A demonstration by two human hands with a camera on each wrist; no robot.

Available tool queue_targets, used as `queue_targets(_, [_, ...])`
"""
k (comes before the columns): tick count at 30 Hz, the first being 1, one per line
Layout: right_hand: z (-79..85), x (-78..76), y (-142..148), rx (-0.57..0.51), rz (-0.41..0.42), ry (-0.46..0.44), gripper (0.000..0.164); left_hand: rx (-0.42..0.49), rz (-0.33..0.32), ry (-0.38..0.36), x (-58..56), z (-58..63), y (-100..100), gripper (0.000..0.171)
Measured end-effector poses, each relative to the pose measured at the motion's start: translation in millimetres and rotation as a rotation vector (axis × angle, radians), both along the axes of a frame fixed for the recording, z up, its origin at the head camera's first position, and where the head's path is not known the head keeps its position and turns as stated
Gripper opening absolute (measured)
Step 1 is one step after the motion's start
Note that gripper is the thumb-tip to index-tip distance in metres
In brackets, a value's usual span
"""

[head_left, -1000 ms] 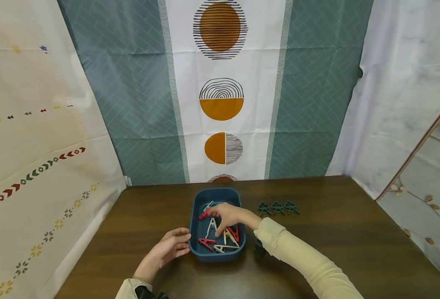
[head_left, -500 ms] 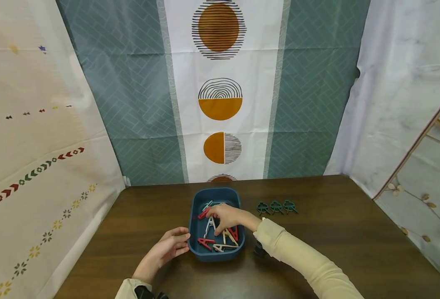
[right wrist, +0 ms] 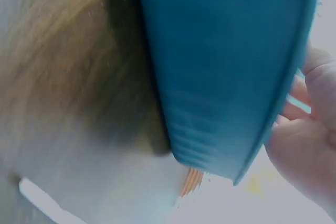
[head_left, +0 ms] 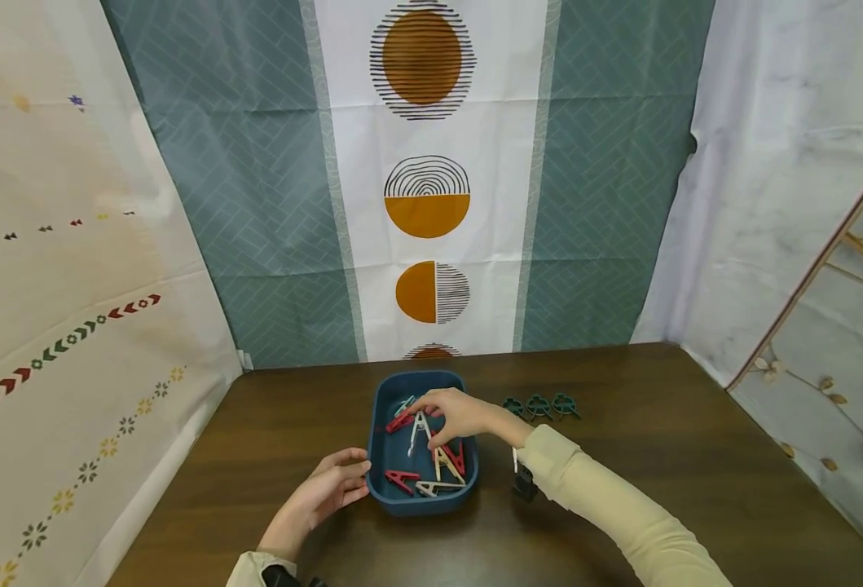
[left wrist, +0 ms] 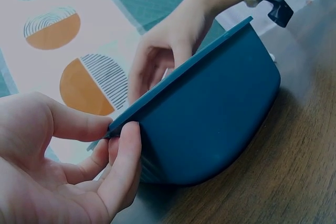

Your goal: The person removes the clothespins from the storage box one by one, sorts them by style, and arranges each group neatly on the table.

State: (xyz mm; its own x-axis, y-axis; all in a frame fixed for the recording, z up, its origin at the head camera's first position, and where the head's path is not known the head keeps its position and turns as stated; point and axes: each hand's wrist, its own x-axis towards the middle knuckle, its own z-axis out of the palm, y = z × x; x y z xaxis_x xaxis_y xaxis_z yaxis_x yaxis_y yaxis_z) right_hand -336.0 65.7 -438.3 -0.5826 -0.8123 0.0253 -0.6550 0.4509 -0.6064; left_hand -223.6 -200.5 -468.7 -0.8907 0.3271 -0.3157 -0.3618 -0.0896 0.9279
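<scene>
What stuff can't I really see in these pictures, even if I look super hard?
Head view: exactly how the right hand holds the white clip; too small.
Head view: part of the leftmost green ring; covered by the right wrist.
Left wrist view: the right hand's fingertips; hidden behind the wall of the blue bin.
Right wrist view: what the white thing is; blurred and cut off by the bottom edge.
</scene>
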Motion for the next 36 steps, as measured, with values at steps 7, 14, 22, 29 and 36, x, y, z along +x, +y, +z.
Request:
queue_targets(7, [8.2,-3.8,29,-0.097,-0.011,-0.061,0.062,0.007,-0.003,-0.004,0.1,-1.3,-1,0.025])
queue_targets(14, [9.5,-3.6,59,-0.169,-0.048,-0.078,0.062,0.014,-0.013,-0.001,0.6,-1.2,-2,0.026])
queue_targets(22, [7.1,3.5,96,-0.179,-0.088,-0.097,0.063,0.01,-0.017,0.0,-1.3,0.1,-1,0.026])
queue_targets(29, [2.3,9.2,127,-0.151,-0.127,-0.105,0.062,0.017,-0.023,-0.006,-1.5,-0.4,-1,0.024])
queue_targets(36, [-3.4,15.8,152,-0.091,-0.131,-0.093,0.061,0.03,-0.03,0.0,-1.0,-0.9,-1,0.023])
